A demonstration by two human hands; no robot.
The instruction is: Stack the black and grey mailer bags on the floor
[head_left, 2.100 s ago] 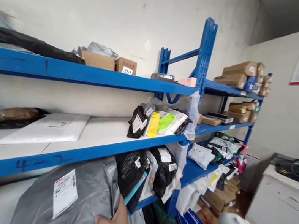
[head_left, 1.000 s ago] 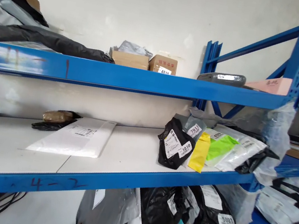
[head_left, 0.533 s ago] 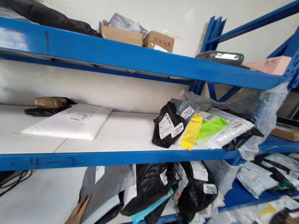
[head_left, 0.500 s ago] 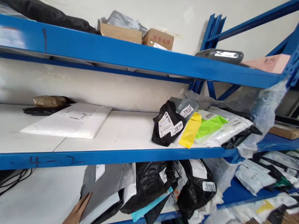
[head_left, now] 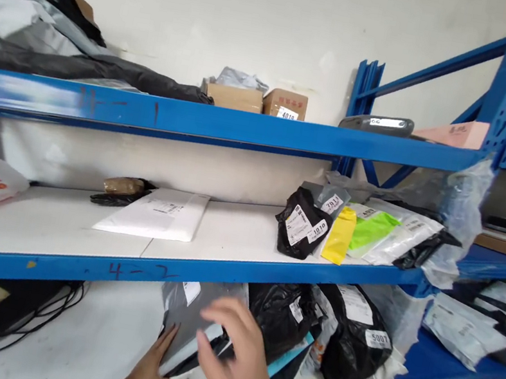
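Note:
A grey poly mailer point(head_left: 201, 304) with a white label stands tilted among the parcels on the lower shelf. My left hand point(head_left: 152, 364) lies against its left side, fingers stretched along it and the thumb apart. In front of the mailer, my right hand point(head_left: 240, 360) is raised with thumb and fingers spread, slightly blurred and holding nothing. It covers part of the mailer's right side. Just right of it sit a black plastic parcel point(head_left: 280, 315) and a pale blue packet point(head_left: 289, 356). A further black parcel point(head_left: 355, 345) is labelled 5007.
On the middle shelf lie a white flat envelope point(head_left: 160, 215), a black parcel labelled 1010 point(head_left: 301, 221) and a yellow packet point(head_left: 339, 234). A blue beam point(head_left: 220, 266) runs above my hands. At lower left are a black device point(head_left: 11, 310) and its cable.
My right hand has come into view in front of the grey mailer. The left hand stays against the mailer's side. The view has shifted left and up.

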